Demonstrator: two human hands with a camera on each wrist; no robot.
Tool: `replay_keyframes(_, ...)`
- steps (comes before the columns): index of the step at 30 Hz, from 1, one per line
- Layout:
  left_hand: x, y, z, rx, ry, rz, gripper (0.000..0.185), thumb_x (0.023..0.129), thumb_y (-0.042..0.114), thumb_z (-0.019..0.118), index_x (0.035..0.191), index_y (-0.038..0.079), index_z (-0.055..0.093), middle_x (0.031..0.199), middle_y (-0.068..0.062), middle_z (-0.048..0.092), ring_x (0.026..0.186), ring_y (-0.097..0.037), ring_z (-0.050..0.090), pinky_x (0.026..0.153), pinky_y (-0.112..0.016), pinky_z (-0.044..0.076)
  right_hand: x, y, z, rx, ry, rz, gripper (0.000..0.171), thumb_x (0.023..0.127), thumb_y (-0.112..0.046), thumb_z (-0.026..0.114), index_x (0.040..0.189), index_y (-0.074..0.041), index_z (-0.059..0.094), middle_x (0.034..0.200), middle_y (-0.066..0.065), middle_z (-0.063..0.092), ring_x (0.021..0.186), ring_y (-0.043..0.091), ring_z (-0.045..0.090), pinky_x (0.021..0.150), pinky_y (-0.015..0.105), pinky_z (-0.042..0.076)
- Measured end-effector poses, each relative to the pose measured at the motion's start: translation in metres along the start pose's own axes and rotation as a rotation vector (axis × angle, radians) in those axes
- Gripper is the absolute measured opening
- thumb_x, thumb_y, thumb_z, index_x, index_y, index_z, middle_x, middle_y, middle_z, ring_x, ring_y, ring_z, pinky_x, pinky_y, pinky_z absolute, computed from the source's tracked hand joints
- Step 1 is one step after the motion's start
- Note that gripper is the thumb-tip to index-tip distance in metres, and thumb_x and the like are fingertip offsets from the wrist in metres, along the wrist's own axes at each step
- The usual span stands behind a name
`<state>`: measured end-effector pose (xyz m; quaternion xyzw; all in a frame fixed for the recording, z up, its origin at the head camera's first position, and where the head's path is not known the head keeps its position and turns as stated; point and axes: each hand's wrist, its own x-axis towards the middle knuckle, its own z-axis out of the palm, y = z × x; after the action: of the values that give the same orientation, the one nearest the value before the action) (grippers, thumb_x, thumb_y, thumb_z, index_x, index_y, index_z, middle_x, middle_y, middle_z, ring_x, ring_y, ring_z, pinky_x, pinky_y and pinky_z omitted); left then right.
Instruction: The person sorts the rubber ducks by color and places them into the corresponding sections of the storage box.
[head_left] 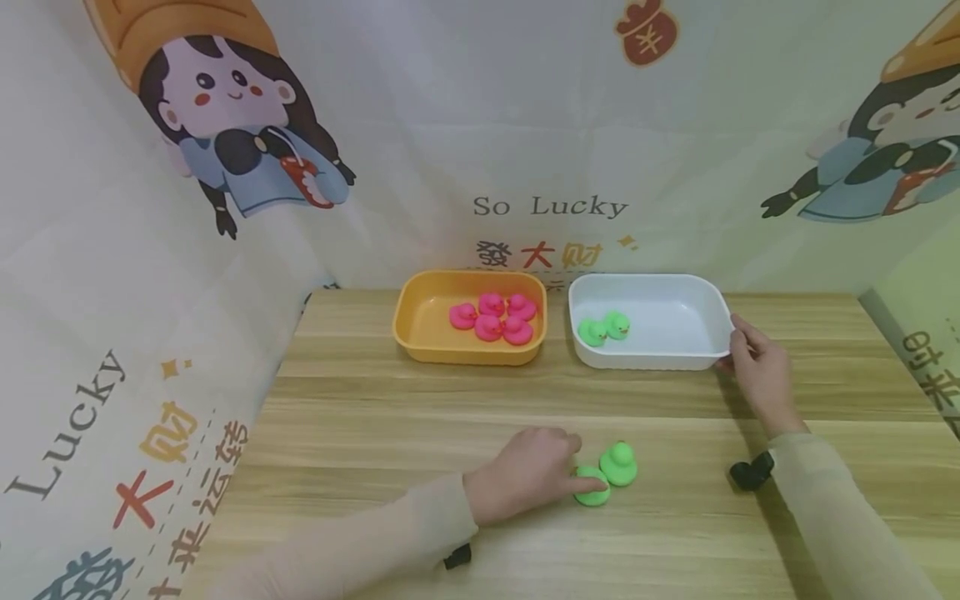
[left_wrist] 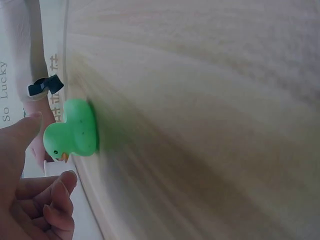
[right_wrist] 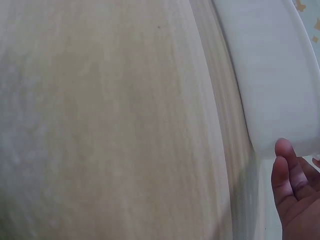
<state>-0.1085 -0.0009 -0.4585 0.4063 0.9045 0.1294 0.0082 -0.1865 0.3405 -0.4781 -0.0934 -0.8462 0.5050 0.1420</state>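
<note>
My left hand (head_left: 525, 473) reaches over two green rubber ducks on the table. Its thumb crosses above the nearer duck (head_left: 594, 493); the other duck (head_left: 618, 463) sits just behind it. In the left wrist view, a green duck (left_wrist: 80, 130) shows between the spread thumb and the bent fingers, with gaps around it. At the right end of the white basin (head_left: 645, 362), my right hand (head_left: 767, 377) grips the rim and corner. The right wrist view shows its fingertips (right_wrist: 283, 147) against the basin's outer wall. Two more green ducks (head_left: 617, 325) sit at the basin's left side.
Left of the white basin stands an orange basin (head_left: 468, 356) holding several pink rubber ducks (head_left: 489, 327). Both basins stand at the back of the wooden table (head_left: 360, 433), close to a printed cloth backdrop (head_left: 420, 150).
</note>
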Motion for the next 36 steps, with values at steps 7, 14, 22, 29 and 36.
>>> replay_keyframes(7, -0.0065, 0.0021, 0.0095, -0.073, -0.004, -0.038, 0.049, 0.079, 0.060, 0.063, 0.058, 0.020, 0.044, 0.053, 0.011, 0.035, 0.047, -0.003, 0.031, 0.038, -0.015, 0.025, -0.0022, 0.0011, -0.0003, 0.006, -0.002, -0.013, 0.048, 0.100, -0.030, 0.038, 0.138, -0.001, 0.044, 0.128, 0.030, 0.050, 0.064, -0.006, 0.059, 0.060, 0.010, 0.053)
replay_keyframes(14, -0.0081, -0.0010, 0.0070, -0.091, -0.031, -0.049, 0.035, 0.085, 0.047, 0.064, 0.072, 0.015, 0.056, 0.062, 0.010, 0.042, 0.053, -0.003, 0.039, 0.044, -0.013, 0.030, -0.0029, 0.0008, -0.0003, 0.024, -0.011, -0.001, 0.050, 0.100, -0.031, 0.038, 0.139, -0.001, 0.042, 0.132, 0.029, 0.047, 0.066, -0.006, 0.059, 0.062, 0.011, 0.053)
replay_keyframes(22, -0.0062, -0.0033, 0.0031, -0.090, -0.062, -0.031, 0.035, 0.086, 0.033, 0.064, 0.108, 0.006, 0.067, 0.079, 0.004, 0.051, 0.062, -0.003, 0.042, 0.048, -0.010, 0.035, -0.0031, 0.0003, -0.0001, 0.018, -0.009, -0.009, 0.049, 0.100, -0.030, 0.037, 0.139, 0.000, 0.042, 0.133, 0.028, 0.047, 0.066, -0.007, 0.058, 0.062, 0.010, 0.053)
replay_keyframes(29, -0.0074, -0.0016, 0.0038, -0.069, -0.019, -0.057, 0.038, 0.086, 0.043, 0.064, 0.101, 0.008, 0.067, 0.080, 0.005, 0.049, 0.065, -0.004, 0.043, 0.051, -0.012, 0.037, -0.0026, -0.0006, 0.0011, 0.017, -0.004, -0.016, 0.048, 0.100, -0.029, 0.037, 0.138, 0.000, 0.043, 0.130, 0.029, 0.049, 0.064, -0.006, 0.058, 0.060, 0.010, 0.052)
replay_keyframes(36, -0.0081, -0.0035, 0.0020, -0.095, 0.019, -0.062, 0.026, 0.085, 0.034, 0.068, 0.095, 0.010, 0.067, 0.075, 0.007, 0.050, 0.063, -0.002, 0.043, 0.051, -0.010, 0.036, -0.0051, -0.0079, 0.0010, 0.114, -0.007, -0.022, 0.046, 0.100, -0.021, 0.039, 0.137, 0.005, 0.042, 0.128, 0.036, 0.046, 0.060, -0.006, 0.058, 0.059, 0.011, 0.053)
